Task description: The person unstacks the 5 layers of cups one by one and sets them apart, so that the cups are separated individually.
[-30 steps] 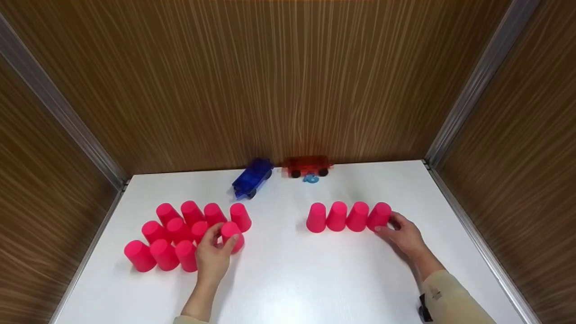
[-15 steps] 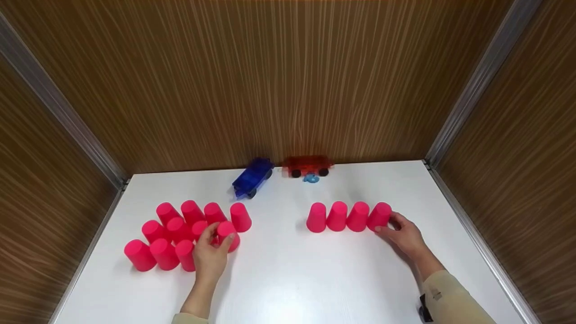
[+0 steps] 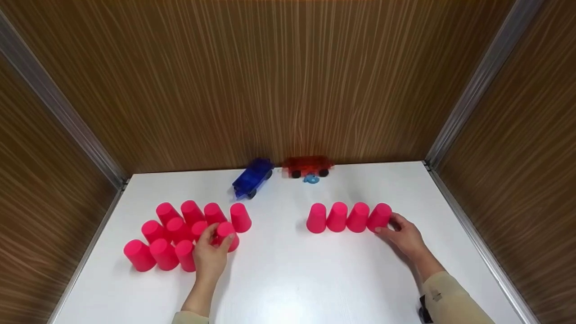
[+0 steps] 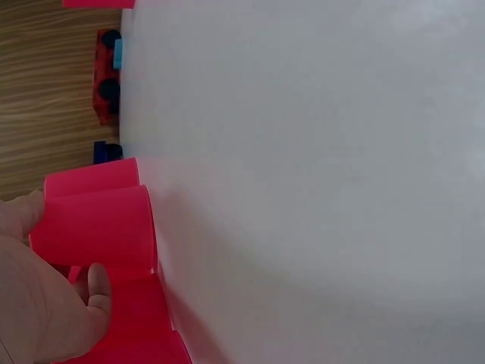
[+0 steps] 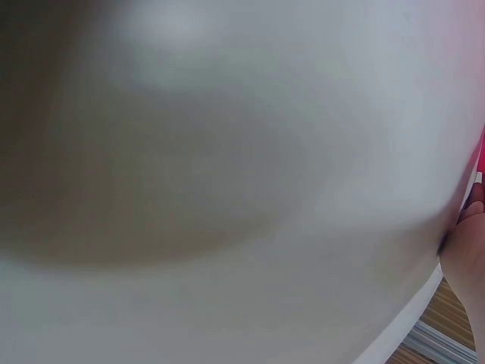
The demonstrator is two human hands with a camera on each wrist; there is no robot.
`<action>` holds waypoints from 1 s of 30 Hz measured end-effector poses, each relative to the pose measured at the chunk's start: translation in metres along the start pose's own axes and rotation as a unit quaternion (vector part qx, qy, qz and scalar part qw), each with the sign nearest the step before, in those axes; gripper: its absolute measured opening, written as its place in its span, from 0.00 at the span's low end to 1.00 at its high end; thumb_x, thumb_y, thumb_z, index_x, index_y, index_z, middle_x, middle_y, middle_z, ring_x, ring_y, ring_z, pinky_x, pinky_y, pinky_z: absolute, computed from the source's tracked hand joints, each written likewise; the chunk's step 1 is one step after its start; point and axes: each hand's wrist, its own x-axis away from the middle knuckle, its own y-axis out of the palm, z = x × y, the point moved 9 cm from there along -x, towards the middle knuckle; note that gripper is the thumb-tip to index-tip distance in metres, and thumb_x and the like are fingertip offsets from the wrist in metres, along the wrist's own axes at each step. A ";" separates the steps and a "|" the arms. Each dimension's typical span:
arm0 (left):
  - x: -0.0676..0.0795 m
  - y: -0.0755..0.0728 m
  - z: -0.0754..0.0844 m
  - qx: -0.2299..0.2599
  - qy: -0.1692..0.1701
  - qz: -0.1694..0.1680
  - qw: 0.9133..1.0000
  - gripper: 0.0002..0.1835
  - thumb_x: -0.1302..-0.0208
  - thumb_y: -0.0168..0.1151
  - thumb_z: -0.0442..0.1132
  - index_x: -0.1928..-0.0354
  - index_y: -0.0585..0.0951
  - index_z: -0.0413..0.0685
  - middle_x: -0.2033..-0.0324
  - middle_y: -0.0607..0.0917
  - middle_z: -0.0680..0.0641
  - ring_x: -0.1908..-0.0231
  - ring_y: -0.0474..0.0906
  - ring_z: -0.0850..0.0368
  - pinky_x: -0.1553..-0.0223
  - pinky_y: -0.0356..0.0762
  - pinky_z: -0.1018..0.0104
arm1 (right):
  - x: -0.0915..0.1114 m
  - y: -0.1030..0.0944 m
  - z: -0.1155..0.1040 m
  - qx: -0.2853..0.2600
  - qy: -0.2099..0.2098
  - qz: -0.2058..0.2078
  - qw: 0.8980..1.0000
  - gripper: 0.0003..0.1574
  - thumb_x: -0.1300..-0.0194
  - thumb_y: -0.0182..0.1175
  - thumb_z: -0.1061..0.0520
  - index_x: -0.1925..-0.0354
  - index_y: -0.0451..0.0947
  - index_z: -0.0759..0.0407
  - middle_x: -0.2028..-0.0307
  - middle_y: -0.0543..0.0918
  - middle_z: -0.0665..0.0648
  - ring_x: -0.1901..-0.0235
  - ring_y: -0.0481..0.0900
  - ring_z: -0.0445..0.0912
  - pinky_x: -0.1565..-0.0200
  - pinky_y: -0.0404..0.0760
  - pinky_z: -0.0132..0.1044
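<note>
In the head view my left hand (image 3: pixel 210 255) holds a pink plastic cup (image 3: pixel 228 238), upside down, thumb on its right side and fingers behind. That cup stands at the front right of a cluster of several like cups (image 3: pixel 164 254). The left wrist view shows the held cup (image 4: pixel 95 227) against its neighbours, its rim at the white table. Over on the right, several more upturned pink cups (image 3: pixel 336 218) stand in a row. My right hand (image 3: pixel 406 237) grips the rightmost one (image 3: pixel 379 218) low on its side. Only part of that hand (image 5: pixel 468 246) shows in the right wrist view.
A see-through blue toy car (image 3: pixel 253 177) and a red one (image 3: pixel 308 166) are at the table's back edge, with a small light-blue piece (image 3: pixel 311 178) before the red car. Wood-patterned panels (image 3: pixel 288 81) wall in the white table (image 3: pixel 288 270) at the back and sides.
My left hand and its cup have shifted slightly left, closer to the cluster, and hardly move in the last half second. My right hand stays on the end cup of the row.
</note>
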 end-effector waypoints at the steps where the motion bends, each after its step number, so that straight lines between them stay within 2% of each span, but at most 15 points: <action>1: 0.000 0.000 0.000 -0.001 -0.001 0.000 1.000 0.31 0.30 0.73 0.37 0.28 0.75 0.44 0.35 0.80 0.39 0.34 0.76 0.40 0.39 0.82 0.46 | 0.000 0.000 0.000 0.000 0.000 0.000 1.000 0.56 0.32 0.74 0.39 0.19 0.60 0.56 0.23 0.64 0.66 0.23 0.59 0.66 0.31 0.74 0.57; 10: -0.001 -0.002 0.004 -0.011 0.014 0.011 1.000 0.30 0.31 0.74 0.37 0.29 0.76 0.43 0.37 0.81 0.38 0.37 0.77 0.38 0.40 0.82 0.45 | 0.001 -0.001 0.000 -0.001 0.003 0.000 1.000 0.55 0.32 0.74 0.40 0.19 0.60 0.56 0.24 0.65 0.64 0.24 0.60 0.65 0.33 0.77 0.55; 15: 0.001 -0.005 0.007 -0.017 0.018 0.010 1.000 0.33 0.32 0.75 0.37 0.27 0.74 0.42 0.34 0.80 0.37 0.33 0.75 0.37 0.40 0.81 0.44 | 0.002 0.001 0.000 -0.005 0.011 -0.001 1.000 0.55 0.33 0.74 0.40 0.19 0.60 0.55 0.24 0.65 0.64 0.24 0.60 0.65 0.34 0.78 0.54; 18: 0.003 -0.007 0.015 -0.018 0.024 0.007 1.000 0.36 0.32 0.75 0.37 0.25 0.73 0.43 0.33 0.79 0.38 0.31 0.74 0.37 0.40 0.81 0.44 | 0.002 0.002 0.000 -0.010 0.014 -0.003 1.000 0.56 0.33 0.74 0.41 0.19 0.60 0.54 0.23 0.64 0.64 0.24 0.60 0.65 0.33 0.78 0.54; 21: 0.006 -0.010 0.031 -0.021 0.042 0.009 0.999 0.37 0.32 0.75 0.39 0.24 0.72 0.45 0.32 0.79 0.40 0.31 0.73 0.39 0.41 0.82 0.45 | 0.002 0.002 0.001 -0.015 0.014 -0.005 1.000 0.57 0.33 0.75 0.40 0.18 0.59 0.54 0.23 0.64 0.64 0.23 0.59 0.65 0.33 0.77 0.54; 24: 0.010 -0.009 0.056 -0.024 0.073 0.017 0.997 0.37 0.34 0.77 0.40 0.25 0.74 0.46 0.32 0.80 0.42 0.31 0.75 0.41 0.41 0.82 0.45 | 0.001 0.001 0.000 -0.014 0.008 -0.007 1.000 0.58 0.33 0.74 0.38 0.18 0.58 0.55 0.22 0.64 0.64 0.23 0.59 0.65 0.32 0.76 0.55; 27: 0.012 0.004 0.083 -0.018 0.106 0.010 0.994 0.37 0.36 0.79 0.40 0.26 0.76 0.48 0.33 0.81 0.45 0.32 0.76 0.44 0.41 0.82 0.46 | 0.000 0.000 0.000 -0.008 0.004 -0.006 1.000 0.58 0.33 0.73 0.37 0.18 0.59 0.55 0.23 0.64 0.64 0.23 0.59 0.65 0.32 0.75 0.56; 30: 0.013 0.029 0.105 -0.011 0.129 -0.015 0.991 0.35 0.36 0.79 0.42 0.28 0.78 0.51 0.34 0.83 0.48 0.33 0.78 0.47 0.38 0.81 0.49 | 0.001 0.001 0.000 -0.004 0.003 -0.008 1.000 0.57 0.32 0.73 0.38 0.18 0.59 0.55 0.23 0.64 0.64 0.23 0.60 0.65 0.32 0.76 0.55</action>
